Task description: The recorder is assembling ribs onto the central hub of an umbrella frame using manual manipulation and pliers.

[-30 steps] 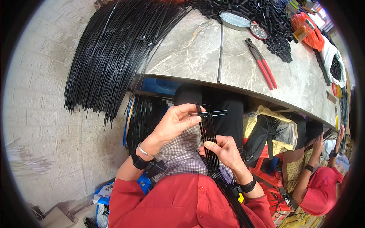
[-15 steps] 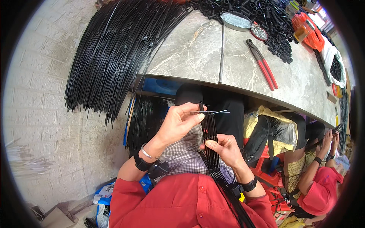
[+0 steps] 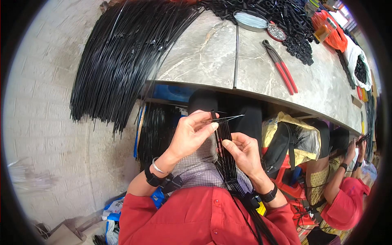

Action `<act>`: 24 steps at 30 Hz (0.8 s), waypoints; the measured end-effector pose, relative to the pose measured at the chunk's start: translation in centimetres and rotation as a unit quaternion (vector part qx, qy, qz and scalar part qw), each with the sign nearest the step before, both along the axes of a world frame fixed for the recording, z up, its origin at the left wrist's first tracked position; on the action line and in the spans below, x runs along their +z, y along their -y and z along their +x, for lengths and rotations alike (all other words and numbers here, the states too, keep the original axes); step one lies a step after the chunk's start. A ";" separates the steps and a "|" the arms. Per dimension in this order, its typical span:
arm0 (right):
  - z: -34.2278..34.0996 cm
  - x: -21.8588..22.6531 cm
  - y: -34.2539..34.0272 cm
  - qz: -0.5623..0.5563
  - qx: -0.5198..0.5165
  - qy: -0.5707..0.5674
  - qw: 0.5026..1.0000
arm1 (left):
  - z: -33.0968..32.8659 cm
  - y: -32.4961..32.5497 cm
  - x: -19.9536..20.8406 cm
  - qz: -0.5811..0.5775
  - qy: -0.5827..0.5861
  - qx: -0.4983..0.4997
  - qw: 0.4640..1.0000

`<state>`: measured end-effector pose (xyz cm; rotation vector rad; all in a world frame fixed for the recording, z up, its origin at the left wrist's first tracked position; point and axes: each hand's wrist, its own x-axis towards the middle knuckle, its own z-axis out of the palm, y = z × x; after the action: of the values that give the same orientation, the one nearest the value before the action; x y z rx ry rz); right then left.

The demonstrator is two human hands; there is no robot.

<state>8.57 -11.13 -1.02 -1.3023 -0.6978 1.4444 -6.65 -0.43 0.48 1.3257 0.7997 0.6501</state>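
A bundle of thin black rods (image 3: 230, 171), possibly umbrella ribs, stands over my lap and trails down past my right forearm. Near its top, a dark tube (image 3: 213, 115) sticks up beside the rods. My left hand (image 3: 192, 134) is closed there, thumb and forefinger pinching a thin silvery wire (image 3: 233, 118) that runs across the rod tops to the right. Lower down, my right hand (image 3: 244, 153) is closed on the rods, with its thumb pressed against them. Its curled fingers are partly hidden.
Long black rods (image 3: 118, 61) overhang the table (image 3: 204, 49) at left. Red-handled pliers (image 3: 281, 69), an oval tin of wires (image 3: 251, 20), a small red-rimmed dish (image 3: 276, 32) and heaped black parts (image 3: 300, 51) lie on top. A co-worker (image 3: 347, 200) sits at right.
My right hand has slid a little up the rods. The wire's ends, spread in a narrow fork before, now lie nearly together. My left hand is almost where it was.
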 end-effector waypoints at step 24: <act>0.8 -0.5 0.4 0.000 0.022 -0.138 0.990 | -0.8 -0.4 -0.9 -0.068 0.074 -0.063 0.993</act>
<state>9.34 -11.50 -1.51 -1.0648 -0.5452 1.6219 -7.47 0.00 -0.44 1.1801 0.6236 0.5765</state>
